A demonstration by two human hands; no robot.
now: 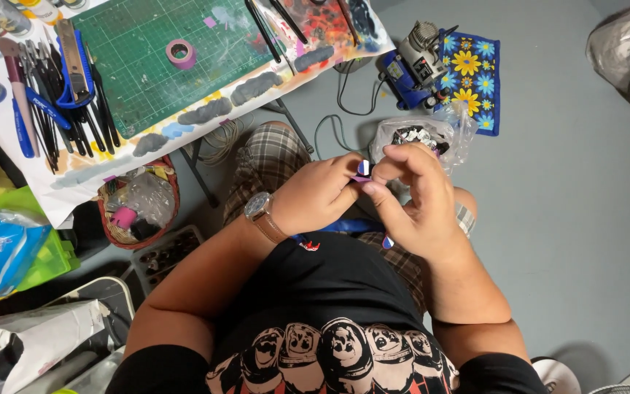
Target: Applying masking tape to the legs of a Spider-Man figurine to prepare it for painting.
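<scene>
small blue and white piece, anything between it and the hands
Nothing visible does: the small blue and white piece is already pinched between the fingertips of the left hand and the right hand, above the lap.

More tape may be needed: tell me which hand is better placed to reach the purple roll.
Left, probably. The left hand sits nearer the purple tape roll on the green mat; the right hand would have to cross over it. Both pinch the small taped piece.
</scene>
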